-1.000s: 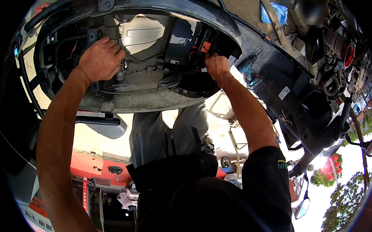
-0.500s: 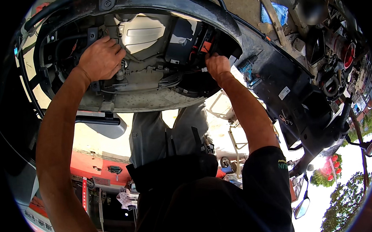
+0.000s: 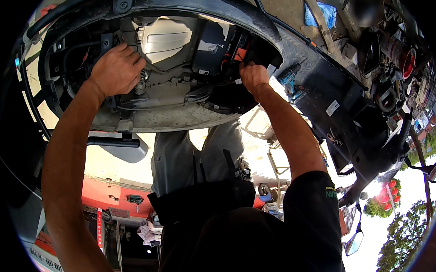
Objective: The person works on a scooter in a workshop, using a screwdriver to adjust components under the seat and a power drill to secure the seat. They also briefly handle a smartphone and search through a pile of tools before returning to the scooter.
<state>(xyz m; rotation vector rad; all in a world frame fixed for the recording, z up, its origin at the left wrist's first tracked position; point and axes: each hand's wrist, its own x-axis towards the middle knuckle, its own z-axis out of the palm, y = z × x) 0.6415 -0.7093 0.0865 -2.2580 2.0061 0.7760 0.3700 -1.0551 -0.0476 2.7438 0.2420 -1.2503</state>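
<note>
Both my arms reach into the opened body of a dark scooter (image 3: 187, 0). At the left of the opening, my left hand (image 3: 118, 70) is closed beside a black bracket (image 3: 107, 42), its fingertips among thin wires; what they pinch is hidden. My right hand (image 3: 255, 78) is closed at the right side, just below an orange part (image 3: 242, 54); anything in its fingers is too small or covered to name. Between the hands lie a pale metal panel (image 3: 167, 43), a black box (image 3: 211, 46) and a cable (image 3: 144, 107) along the near edge.
A teal cordless drill (image 3: 289, 79) lies on the scooter's dark footboard, right of my right hand. Farther along it sits a scissor-like tool (image 3: 334, 139). A mirror (image 3: 355, 243) hangs at lower right. Assorted tools and parts crowd the far right, near a red round container (image 3: 409, 63).
Both hands stay almost where they were, still closed at the same spots. The view has shifted very slightly.
</note>
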